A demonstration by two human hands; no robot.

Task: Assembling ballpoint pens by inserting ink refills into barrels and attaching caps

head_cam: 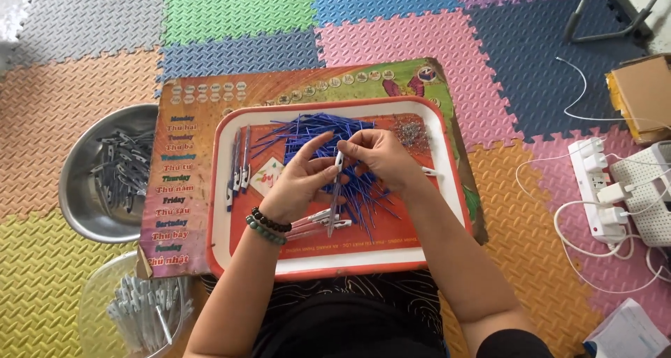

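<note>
Holding one pen [336,190], two hands [297,180]

**Plastic, metal and foam around the tray**

The glossy plastic tray [222,190] is lying on printed cardboard [183,183]. Left of the tray, a shiny metal bowl [75,190] is gleaming. Under the tray, matt foam mats [84,85] are showing a rough ribbed texture. Thin blue plastic refills [307,131] are shining inside the tray.

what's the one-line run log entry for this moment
left hand: holds pen barrel upright | right hand: pinches barrel top | under hands: blue refills on tray | left: steel bowl
</note>
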